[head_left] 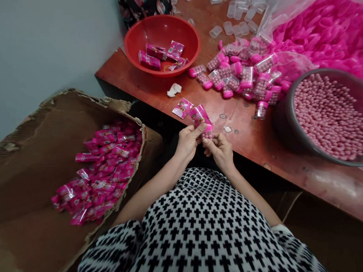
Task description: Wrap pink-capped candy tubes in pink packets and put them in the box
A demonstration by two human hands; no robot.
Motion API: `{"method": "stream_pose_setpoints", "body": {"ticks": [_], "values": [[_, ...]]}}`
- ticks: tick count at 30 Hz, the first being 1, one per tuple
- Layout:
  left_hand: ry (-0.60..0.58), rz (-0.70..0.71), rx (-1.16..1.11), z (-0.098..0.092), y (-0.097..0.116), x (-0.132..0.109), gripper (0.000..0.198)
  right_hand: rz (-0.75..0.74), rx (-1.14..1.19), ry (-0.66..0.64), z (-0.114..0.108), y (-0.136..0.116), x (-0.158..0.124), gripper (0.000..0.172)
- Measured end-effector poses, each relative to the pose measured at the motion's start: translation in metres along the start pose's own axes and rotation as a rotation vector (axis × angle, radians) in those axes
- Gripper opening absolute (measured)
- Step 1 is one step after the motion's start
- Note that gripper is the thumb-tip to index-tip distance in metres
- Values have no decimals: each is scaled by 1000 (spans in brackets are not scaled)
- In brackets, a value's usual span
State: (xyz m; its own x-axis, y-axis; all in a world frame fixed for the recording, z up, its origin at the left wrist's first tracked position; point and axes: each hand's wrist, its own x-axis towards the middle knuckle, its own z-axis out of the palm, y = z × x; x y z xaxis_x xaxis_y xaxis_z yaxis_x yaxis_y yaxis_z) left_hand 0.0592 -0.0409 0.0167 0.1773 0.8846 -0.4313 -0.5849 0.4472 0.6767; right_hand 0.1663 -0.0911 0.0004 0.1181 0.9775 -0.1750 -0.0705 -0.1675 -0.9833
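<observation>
Right hand (222, 150), on wearer's side of red bowl (146, 35), was mostly closed, thumb and fingers pinching lower end of bead tube (206, 136); left hand (187, 143), beside it, had fingers curled and thumb pressed on printed pink wrapper (199, 112) at tube's upper end; how far wrapper enclosed tube, could not tell; carton (25, 171) of wrapped pieces stood left of bowl, toward wearer; flat packet (182, 107) lay between left hand and bowl; capped tubes (261, 87) lay right of bowl; clear cups (215, 32) lay beyond them.
</observation>
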Motion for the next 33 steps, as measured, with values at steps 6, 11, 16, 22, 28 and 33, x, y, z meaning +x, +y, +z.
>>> {"method": "stream_pose_setpoints", "body": {"ticks": [6,11,16,22,28,33], "values": [[-88,-29,161,-4,2,-2,31,155,210,-96,-5,0,8,32],[-138,-75,180,-5,0,-6,28,77,170,-36,-5,-2,9,33],[16,-75,-44,-8,-1,-8,24,72,237,-100,-6,-6,5,39],[-32,-60,-79,-11,-1,-27,24,66,210,-109,8,-12,18,38],[317,370,-211,-36,43,-45,42,42,162,-131,12,-18,25,35],[364,427,146,-47,50,-6,34,37,79,-73,3,-12,26,33]]}}
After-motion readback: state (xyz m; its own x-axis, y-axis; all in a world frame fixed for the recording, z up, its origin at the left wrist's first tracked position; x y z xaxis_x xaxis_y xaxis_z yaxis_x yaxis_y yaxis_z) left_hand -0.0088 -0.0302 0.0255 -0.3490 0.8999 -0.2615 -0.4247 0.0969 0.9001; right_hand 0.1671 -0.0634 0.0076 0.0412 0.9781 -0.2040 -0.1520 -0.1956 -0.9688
